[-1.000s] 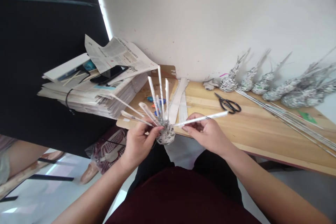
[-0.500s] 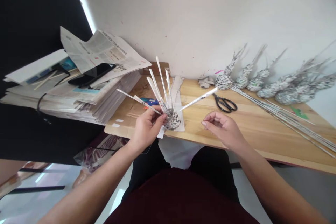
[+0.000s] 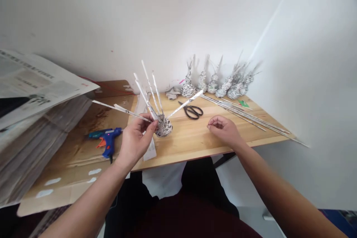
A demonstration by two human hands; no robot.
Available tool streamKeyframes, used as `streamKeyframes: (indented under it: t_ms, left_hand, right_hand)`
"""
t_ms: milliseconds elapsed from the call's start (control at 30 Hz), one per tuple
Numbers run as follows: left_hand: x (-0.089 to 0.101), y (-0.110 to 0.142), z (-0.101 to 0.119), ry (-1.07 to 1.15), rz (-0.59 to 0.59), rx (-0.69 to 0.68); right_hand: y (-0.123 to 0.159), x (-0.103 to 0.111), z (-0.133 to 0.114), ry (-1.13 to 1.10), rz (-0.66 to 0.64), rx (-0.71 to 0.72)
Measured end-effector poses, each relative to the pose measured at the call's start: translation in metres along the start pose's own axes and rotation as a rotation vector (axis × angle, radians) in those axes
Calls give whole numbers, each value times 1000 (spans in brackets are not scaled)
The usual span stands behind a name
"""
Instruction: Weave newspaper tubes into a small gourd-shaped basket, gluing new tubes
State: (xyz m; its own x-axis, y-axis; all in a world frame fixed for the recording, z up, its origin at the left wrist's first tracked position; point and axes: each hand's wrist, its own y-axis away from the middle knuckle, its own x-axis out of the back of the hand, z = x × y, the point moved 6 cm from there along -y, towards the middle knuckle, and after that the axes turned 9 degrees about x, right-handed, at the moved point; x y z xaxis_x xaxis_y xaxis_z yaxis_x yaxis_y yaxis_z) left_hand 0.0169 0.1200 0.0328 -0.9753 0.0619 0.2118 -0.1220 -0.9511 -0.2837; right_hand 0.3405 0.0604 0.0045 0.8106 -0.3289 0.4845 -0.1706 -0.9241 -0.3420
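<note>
My left hand [image 3: 139, 134] pinches a small round basket [image 3: 164, 126] woven from rolled newspaper, thumb and fingers at its left side. Several paper tubes [image 3: 156, 93] stick up and fan out from its rim. The basket is just above or on the table; I cannot tell which. My right hand [image 3: 223, 130] is curled over the tabletop, thumb against the fingers, with nothing visible in it. Between the hands, a little further back, lie black-handled scissors [image 3: 192, 111].
Several woven paper bottle shapes [image 3: 188, 89] stand along the wall. Long paper tubes [image 3: 245, 113] lie across the right of the wooden table [image 3: 189, 141]. At left, a blue glue gun [image 3: 109, 139] rests on cardboard [image 3: 75, 160], beside stacked newspapers [image 3: 36, 148]. A crumpled cloth [image 3: 173, 93] lies at the back.
The view has swung to the right, bringing the glue gun into full sight and moving the newspaper stack partly out. Both hands keep nearly the same pose, the left still on the basket.
</note>
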Motion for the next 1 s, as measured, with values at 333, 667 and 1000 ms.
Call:
streamKeyframes:
  t_ms: [333,667,1000]
  left_hand:
    - [-16,6,-17,68,71,2]
    - [-16,14,-23,27,7,40]
    - [-19,16,-6,75,2,83]
  right_hand:
    - [-12,74,47,507,110,-45]
    - [-30,106,73,892,23,-121]
    - [-61,95,66,990,-114,-106]
